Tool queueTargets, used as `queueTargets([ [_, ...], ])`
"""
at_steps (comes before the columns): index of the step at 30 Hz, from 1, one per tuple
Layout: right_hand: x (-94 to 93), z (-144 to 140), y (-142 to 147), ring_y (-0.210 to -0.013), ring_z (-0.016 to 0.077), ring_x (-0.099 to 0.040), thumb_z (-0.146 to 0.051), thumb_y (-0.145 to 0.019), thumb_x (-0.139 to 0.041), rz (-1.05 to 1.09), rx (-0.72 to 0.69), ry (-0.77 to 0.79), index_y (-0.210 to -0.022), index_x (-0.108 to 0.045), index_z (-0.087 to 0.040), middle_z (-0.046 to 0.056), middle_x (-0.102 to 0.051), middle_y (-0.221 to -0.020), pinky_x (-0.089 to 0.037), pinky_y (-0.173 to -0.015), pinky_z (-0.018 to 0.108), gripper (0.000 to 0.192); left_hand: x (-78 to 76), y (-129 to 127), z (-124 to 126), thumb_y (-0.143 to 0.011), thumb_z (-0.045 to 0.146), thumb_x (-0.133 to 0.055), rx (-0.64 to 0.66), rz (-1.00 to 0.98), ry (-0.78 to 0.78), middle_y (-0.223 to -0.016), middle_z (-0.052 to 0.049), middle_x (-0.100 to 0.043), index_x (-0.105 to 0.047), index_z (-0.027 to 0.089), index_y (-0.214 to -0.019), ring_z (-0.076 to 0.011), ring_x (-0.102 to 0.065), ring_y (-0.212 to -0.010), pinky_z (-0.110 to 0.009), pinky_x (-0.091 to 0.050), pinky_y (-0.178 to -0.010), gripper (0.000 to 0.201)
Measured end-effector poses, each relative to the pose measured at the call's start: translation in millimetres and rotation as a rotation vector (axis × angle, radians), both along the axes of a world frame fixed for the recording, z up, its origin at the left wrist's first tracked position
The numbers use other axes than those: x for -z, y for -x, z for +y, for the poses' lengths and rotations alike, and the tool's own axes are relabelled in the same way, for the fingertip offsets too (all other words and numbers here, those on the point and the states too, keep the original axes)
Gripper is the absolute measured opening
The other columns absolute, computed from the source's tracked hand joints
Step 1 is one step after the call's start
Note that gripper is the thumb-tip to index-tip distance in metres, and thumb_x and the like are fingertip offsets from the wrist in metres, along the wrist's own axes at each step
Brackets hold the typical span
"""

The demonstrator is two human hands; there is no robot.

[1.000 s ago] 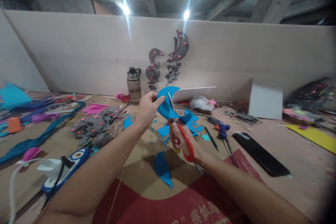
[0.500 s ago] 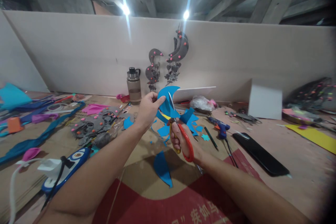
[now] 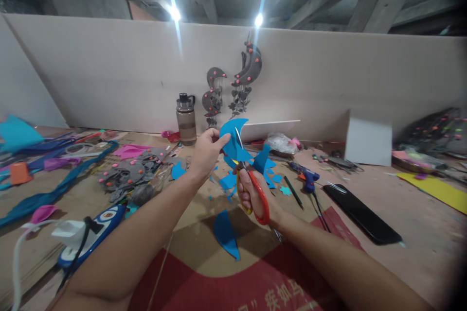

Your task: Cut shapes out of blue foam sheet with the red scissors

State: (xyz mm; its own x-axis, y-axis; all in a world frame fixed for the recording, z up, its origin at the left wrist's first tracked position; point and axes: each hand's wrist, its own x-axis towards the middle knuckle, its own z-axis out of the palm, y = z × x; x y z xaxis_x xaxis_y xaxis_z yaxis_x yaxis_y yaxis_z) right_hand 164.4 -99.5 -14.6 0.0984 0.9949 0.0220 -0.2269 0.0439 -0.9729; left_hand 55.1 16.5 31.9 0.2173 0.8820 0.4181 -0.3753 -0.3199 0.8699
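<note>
Up front, blue foam sheet [image 3: 230, 137] between left hand [image 3: 206, 151] and red scissors [image 3: 251, 189]

the only writing that can be read is white chinese print on the red part of the cardboard sheet [image 3: 255, 286] covering the table, at 6 o'clock by the bottom edge: a closing quote mark, then 疾如马. the bottom edge cuts off further characters under it. nothing else carries legible text.

Blue foam sheet [image 3: 231, 142]; red-handled scissors [image 3: 255, 194]
</note>
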Motion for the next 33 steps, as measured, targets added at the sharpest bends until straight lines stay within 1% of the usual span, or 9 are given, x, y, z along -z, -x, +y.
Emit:
queueTargets([
  [5, -4.8, -1.6, 1.8, -0.043, 0.0046, -0.028, -0.064, -0.081, -0.068, -0.029, 0.002, 0.001, -0.076, -0.044, -0.022, -0.009, -0.036, -0.057, -0.024, -0.036, 0.016, 0.049, -5.4, 1.8, 1.1, -0.062, 0.042, -0.088, 0.058, -0.044, 0.072, -0.056, 0.005, -0.054, -0.055, 0.018, -0.066, -0.0090, -0.050, -0.050, -0.022, -0.043, -0.051, 0.041],
  [7, -6.4, -2.4, 2.7, -0.043, 0.0043, -0.029, -0.066, -0.079, -0.069, -0.048, -0.006, 0.017, -0.076, -0.043, -0.022, -0.009, -0.036, -0.058, -0.024, -0.037, 0.016, 0.051, -8.2, 4.7, 4.5, -0.061, 0.046, -0.088, 0.060, -0.046, 0.099, -0.056, 0.005, -0.054, -0.058, 0.017, -0.067, -0.0085, -0.048, -0.050, -0.022, -0.042, -0.051, 0.042],
  [9, -6.8, -2.8, 3.2, -0.043, 0.0044, -0.030, -0.068, -0.077, -0.071, -0.068, -0.012, 0.040, -0.077, -0.043, -0.022, -0.009, -0.037, -0.058, -0.024, -0.037, 0.016, 0.053, -10.2, 7.9, 8.5, -0.062, 0.047, -0.087, 0.048, -0.042, 0.108, -0.059, 0.004, -0.056, -0.062, 0.015, -0.071, -0.0084, -0.049, -0.052, -0.022, -0.042, -0.052, 0.041],
  [12, -5.8, -2.8, 3.0, -0.043, 0.0046, -0.030, -0.069, -0.078, -0.069, -0.069, -0.021, 0.063, -0.078, -0.042, -0.023, -0.009, -0.038, -0.058, -0.024, -0.037, 0.016, 0.053, -10.5, 10.9, 13.3, -0.062, 0.041, -0.088, 0.031, -0.029, 0.077, -0.063, 0.002, -0.060, -0.065, 0.014, -0.075, -0.0083, -0.051, -0.055, -0.021, -0.043, -0.054, 0.038],
  [16, -2.7, -0.3, 1.3, -0.046, 0.0050, -0.033, -0.070, -0.079, -0.067, -0.035, -0.022, 0.015, -0.082, -0.043, -0.023, -0.008, -0.041, -0.063, -0.027, -0.039, 0.016, 0.053, -7.7, 10.3, 15.0, -0.066, 0.035, -0.085, 0.012, -0.001, 0.035, -0.060, 0.002, -0.058, -0.061, 0.016, -0.072, -0.0090, -0.050, -0.053, -0.022, -0.041, -0.051, 0.031],
  [18, -1.6, 1.3, 0.7, -0.047, 0.0054, -0.033, -0.073, -0.078, -0.067, -0.048, -0.024, -0.006, -0.083, -0.044, -0.023, -0.008, -0.040, -0.063, -0.028, -0.040, 0.016, 0.056, -6.0, 9.3, 14.7, -0.068, 0.034, -0.083, 0.001, 0.020, 0.018, -0.060, 0.002, -0.058, -0.061, 0.017, -0.072, -0.0097, -0.050, -0.053, -0.023, -0.041, -0.050, 0.029],
  [22, -1.8, 2.3, 0.8, -0.047, 0.0063, -0.033, -0.077, -0.074, -0.070, -0.058, -0.015, -0.033, -0.083, -0.042, -0.023, -0.009, -0.038, -0.060, -0.027, -0.040, 0.017, 0.061, -3.7, 8.5, 13.5, -0.070, 0.035, -0.081, -0.023, 0.076, -0.019, -0.062, 0.001, -0.060, -0.061, 0.017, -0.073, -0.0105, -0.052, -0.056, -0.023, -0.042, -0.052, 0.027],
  [33, -7.2, -1.7, 2.6, -0.045, 0.0055, -0.031, -0.072, -0.075, -0.072, -0.027, -0.007, -0.019, -0.083, -0.044, -0.022, -0.009, -0.037, -0.059, -0.026, -0.038, 0.017, 0.057, -2.1, 7.7, 13.2, -0.069, 0.038, -0.082, -0.037, 0.084, -0.028, -0.065, 0.001, -0.060, -0.061, 0.017, -0.074, -0.0096, -0.052, -0.058, -0.022, -0.041, -0.054, 0.031],
])
